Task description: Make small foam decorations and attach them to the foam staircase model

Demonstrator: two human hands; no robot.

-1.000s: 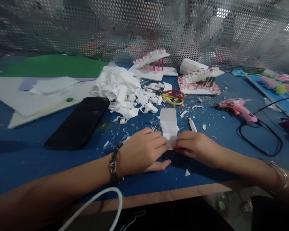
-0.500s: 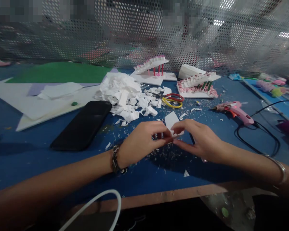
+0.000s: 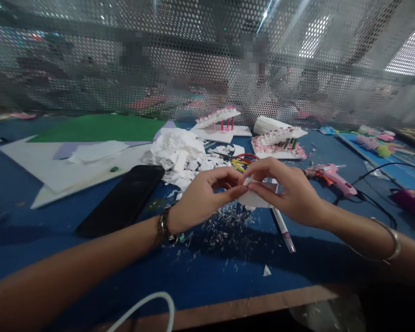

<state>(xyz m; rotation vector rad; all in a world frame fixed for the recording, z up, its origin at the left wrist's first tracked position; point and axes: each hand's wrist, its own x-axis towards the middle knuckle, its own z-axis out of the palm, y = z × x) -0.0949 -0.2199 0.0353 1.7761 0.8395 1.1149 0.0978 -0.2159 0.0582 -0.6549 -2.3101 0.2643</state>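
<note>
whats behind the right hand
Beyond the right hand are the pink-and-white model and part of the scissors, red and yellow handles showing. The hand covers some of the handles; whatever else it hides can't be seen.

The left hand (image 3: 207, 198) and right hand (image 3: 293, 196) pinch white paper (image 3: 252, 199) over the blue table (image 3: 207, 286). Around it, scissors (image 3: 240, 162) sit near 12 o'clock, a pink glue gun (image 3: 337, 180) near 3, a pen (image 3: 281, 223) between 4 and 5, a black phone (image 3: 122, 200) at 9, torn scraps (image 3: 176, 154) at 10.
</note>
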